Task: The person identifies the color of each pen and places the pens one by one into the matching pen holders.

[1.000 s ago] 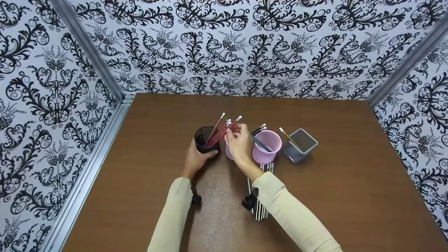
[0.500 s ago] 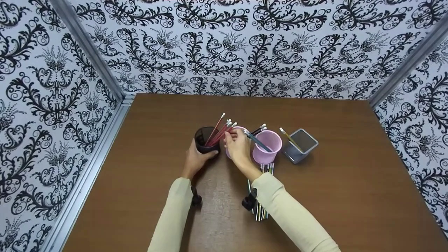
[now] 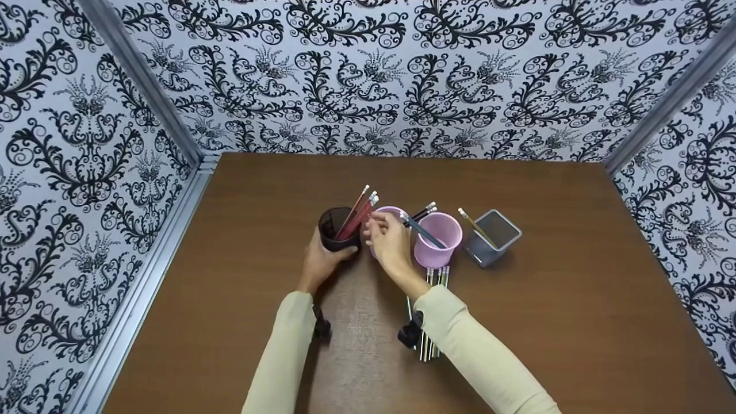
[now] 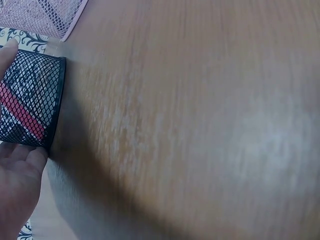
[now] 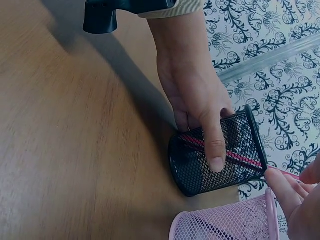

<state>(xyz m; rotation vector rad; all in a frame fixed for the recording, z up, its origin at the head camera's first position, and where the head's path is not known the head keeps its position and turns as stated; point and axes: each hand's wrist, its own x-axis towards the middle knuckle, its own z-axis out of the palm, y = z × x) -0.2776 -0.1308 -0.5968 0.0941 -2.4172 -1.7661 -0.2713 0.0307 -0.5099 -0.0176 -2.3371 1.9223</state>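
My left hand [image 3: 323, 259] grips a black mesh pencil cup [image 3: 339, 244] around its side, with the thumb across the front in the right wrist view. Several red pencils [image 3: 359, 215] with white eraser ends lean rightward in that cup. Beside them is my right hand [image 3: 392, 241], its fingers loosely extended near the pencils and the cup's rim. A pink mesh cup [image 3: 386, 209] is partly hidden behind the right hand. To its right stands another pink mesh cup [image 3: 434, 256] holding dark teal pencils [image 3: 424, 232].
Black pencils [image 3: 425, 210] lean between the pink cups. A grey square mesh holder [image 3: 483, 254] with a yellow pencil [image 3: 475, 222] stands right. Several striped pencils [image 3: 428, 345] lie on the brown table [image 3: 546, 322] near the right forearm. Patterned walls [image 3: 379, 86] enclose the table.
The red pencil by my right hand has dropped lower and swung left into the bunch in the black cup. My right fingers have loosened from it. The left hand stays in place.
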